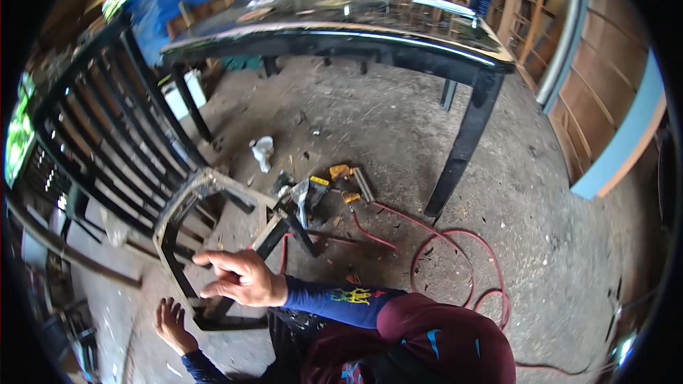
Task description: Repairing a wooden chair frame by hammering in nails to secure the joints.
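My right hand (245, 279) hovers over the near side of a black wooden chair (171, 231), index finger and thumb stretched apart with nothing visible between them. Just below and to the left, my left hand (174, 325) is held beside the chair's near corner, its fingers loosely bent and apart. The chair has a tall slatted back on the left. Its seat frame shows bare wood along the top edges and has no seat panel. My right hand and forearm hide part of the frame. Whether either hand touches it, I cannot tell.
Beyond the chair, a yellow and black air tool (350, 179) lies on the concrete floor, with a red hose (473, 236) coiled to the right. A grey-white spray gun (262, 153) is nearby. A long black table (334, 41) stands ahead; wooden panels (597, 92) lean at right.
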Motion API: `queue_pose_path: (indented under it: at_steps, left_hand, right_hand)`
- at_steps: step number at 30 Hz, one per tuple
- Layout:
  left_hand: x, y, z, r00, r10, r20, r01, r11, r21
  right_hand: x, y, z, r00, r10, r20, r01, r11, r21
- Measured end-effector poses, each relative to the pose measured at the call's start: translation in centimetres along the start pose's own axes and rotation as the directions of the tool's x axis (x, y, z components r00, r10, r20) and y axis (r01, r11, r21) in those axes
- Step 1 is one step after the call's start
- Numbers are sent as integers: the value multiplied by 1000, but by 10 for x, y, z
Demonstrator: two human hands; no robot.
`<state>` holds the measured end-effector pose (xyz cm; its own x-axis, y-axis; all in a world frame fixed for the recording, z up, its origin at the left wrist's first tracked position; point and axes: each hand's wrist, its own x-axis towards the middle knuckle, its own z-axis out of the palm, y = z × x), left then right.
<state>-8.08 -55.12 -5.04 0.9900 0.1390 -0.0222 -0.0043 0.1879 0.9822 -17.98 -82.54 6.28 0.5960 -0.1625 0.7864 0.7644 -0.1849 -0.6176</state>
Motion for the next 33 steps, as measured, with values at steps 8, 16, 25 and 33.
queue_pose_path:
  at_steps: [8,16,25,33]
  left_hand:
    - [8,14,22,932,271,239,-362,712,602]
    - [-22,29,29,854,120,506,-498,465,732]
    - [-44,30,43,806,175,565,-591,272,759]
    - [-67,-1,33,778,265,570,-608,93,788]
  right_hand:
    - [-146,35,-53,919,278,278,-168,917,-363]
    - [-265,40,-86,836,546,63,-442,736,-513]
    - [-263,52,-80,797,574,187,-396,732,-554]
    - [-247,61,-63,804,550,225,-414,790,-452]
